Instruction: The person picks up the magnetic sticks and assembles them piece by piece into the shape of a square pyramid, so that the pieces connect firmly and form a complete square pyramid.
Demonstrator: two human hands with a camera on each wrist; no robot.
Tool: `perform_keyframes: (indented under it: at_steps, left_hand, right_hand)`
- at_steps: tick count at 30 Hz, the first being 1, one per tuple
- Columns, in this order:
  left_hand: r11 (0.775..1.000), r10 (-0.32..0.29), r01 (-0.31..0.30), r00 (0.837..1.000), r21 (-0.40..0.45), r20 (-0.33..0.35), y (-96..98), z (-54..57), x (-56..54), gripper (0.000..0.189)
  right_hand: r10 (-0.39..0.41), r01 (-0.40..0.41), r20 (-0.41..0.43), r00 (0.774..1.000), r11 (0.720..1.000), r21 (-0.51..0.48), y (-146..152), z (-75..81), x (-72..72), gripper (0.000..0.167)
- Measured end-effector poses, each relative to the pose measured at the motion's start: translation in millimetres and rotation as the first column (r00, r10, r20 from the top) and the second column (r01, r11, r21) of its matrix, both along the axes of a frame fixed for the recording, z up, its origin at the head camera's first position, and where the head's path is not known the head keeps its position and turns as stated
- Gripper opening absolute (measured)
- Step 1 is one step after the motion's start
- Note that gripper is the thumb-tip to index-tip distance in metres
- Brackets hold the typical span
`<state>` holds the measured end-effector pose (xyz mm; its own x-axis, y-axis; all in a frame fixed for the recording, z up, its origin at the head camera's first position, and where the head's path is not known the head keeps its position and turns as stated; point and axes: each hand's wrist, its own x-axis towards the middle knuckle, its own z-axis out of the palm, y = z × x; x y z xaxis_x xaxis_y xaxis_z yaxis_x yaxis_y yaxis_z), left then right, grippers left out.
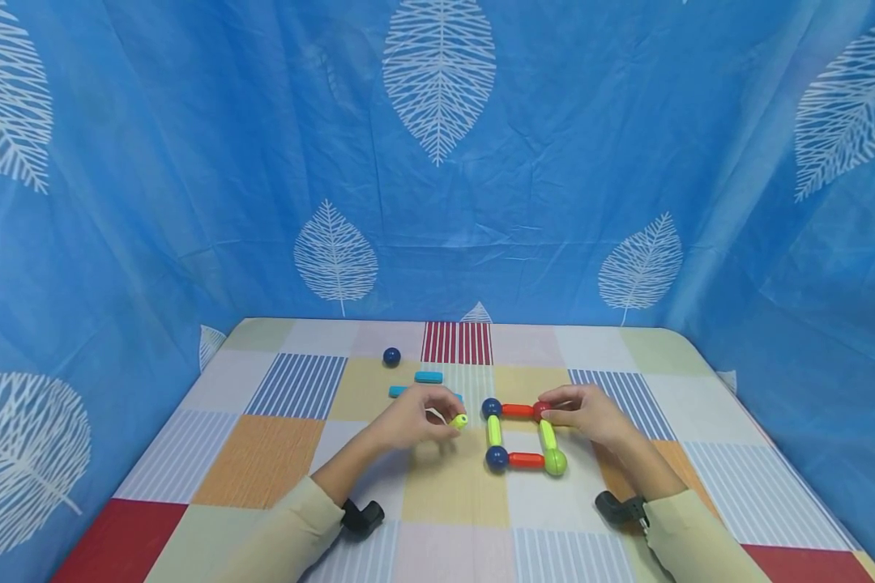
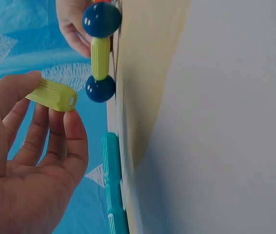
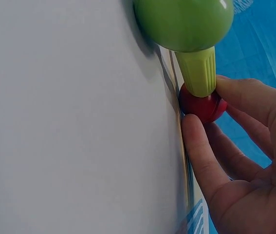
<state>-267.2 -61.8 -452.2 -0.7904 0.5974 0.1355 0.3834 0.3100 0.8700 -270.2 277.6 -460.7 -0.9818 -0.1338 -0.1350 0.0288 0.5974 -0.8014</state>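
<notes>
Here the left hand (image 1: 408, 421) pinches a yellow-green rod (image 1: 458, 420) just left of the square (image 1: 523, 436); the right hand (image 1: 586, 414) pinches its far-right red ball (image 1: 541, 410). Farther left on the desk (image 1: 262, 453) lie teal rods (image 1: 428, 377) and a blue ball (image 1: 391, 355).

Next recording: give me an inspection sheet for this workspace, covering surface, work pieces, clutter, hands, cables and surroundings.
Surface: table under a patchwork cloth of plain and striped squares.
Work pieces: flat square frame of two red rods, two yellow-green rods, two dark blue balls, a red ball and a green ball; a loose yellow-green rod.
Clutter: one dark blue ball and two turquoise rods lying beyond the left hand.
Hands: left hand pinches the loose yellow-green rod beside the frame; right hand pinches the red ball at the frame's far right corner.
Cables: nothing seen; black wrist mounts only.
Surroundings: blue curtain with white leaf prints on three sides.
</notes>
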Motion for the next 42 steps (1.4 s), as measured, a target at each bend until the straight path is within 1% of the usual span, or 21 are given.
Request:
perform_keyframes:
  at_steps: [4, 11, 15, 17, 21, 25, 29, 38, 42]
  left_hand:
    - [0.999, -0.018, 0.018, 1.0, 0.027, 0.01, 6.7, -0.1, 4.8, 0.02]
    - [0.998, -0.008, 0.006, 0.999, 0.068, 0.034, 21.6, 0.8, 12.2, 0.022]
    - [0.996, -0.007, 0.001, 0.998, 0.085, 0.064, 29.1, 1.2, 15.5, 0.022]
    - [0.994, -0.012, 0.003, 0.997, 0.107, 0.081, 32.8, 1.0, 17.0, 0.022]
    - [0.989, -0.035, 0.019, 0.994, 0.148, 0.106, 40.1, 0.5, 19.3, 0.022]
    - [0.986, -0.055, 0.035, 0.992, 0.164, 0.117, 46.0, 0.4, 21.3, 0.023]
    - [0.986, -0.061, 0.042, 0.992, 0.163, 0.115, 50.0, -0.7, 21.7, 0.023]
    - [0.995, -0.037, 0.026, 0.993, 0.1, 0.116, 53.7, -2.6, 21.0, 0.022]
    - [0.996, -0.026, 0.018, 0.994, 0.082, 0.103, 54.8, -1.5, 21.3, 0.022]
  right_hand:
    - [0.013, -0.013, -0.007, 1.0, 1.0, -0.013, 0.2, -0.4, 0.5, 0.035]
    - [0.044, -0.045, -0.031, 0.999, 0.999, -0.015, 1.6, -0.1, 0.5, 0.036]
    - [0.043, -0.044, -0.035, 0.998, 0.999, -0.022, 2.0, -0.6, -0.1, 0.035]
    - [0.049, -0.05, -0.038, 0.998, 0.999, -0.019, 2.3, -1.4, -0.5, 0.036]
    - [0.035, -0.035, -0.028, 0.999, 0.999, -0.019, 2.7, -2.5, -1.1, 0.035]
    - [0.032, -0.033, -0.03, 0.999, 0.999, -0.015, 3.4, -2.6, -1.3, 0.035]
    - [0.03, -0.031, -0.026, 0.999, 0.999, -0.024, 2.8, -2.7, -1.3, 0.036]
    - [0.023, -0.023, -0.019, 1.0, 0.999, -0.027, 1.6, -2.4, -0.2, 0.035]
    - [0.02, -0.021, -0.016, 1.0, 0.999, -0.031, 1.5, -2.1, -0.3, 0.034]
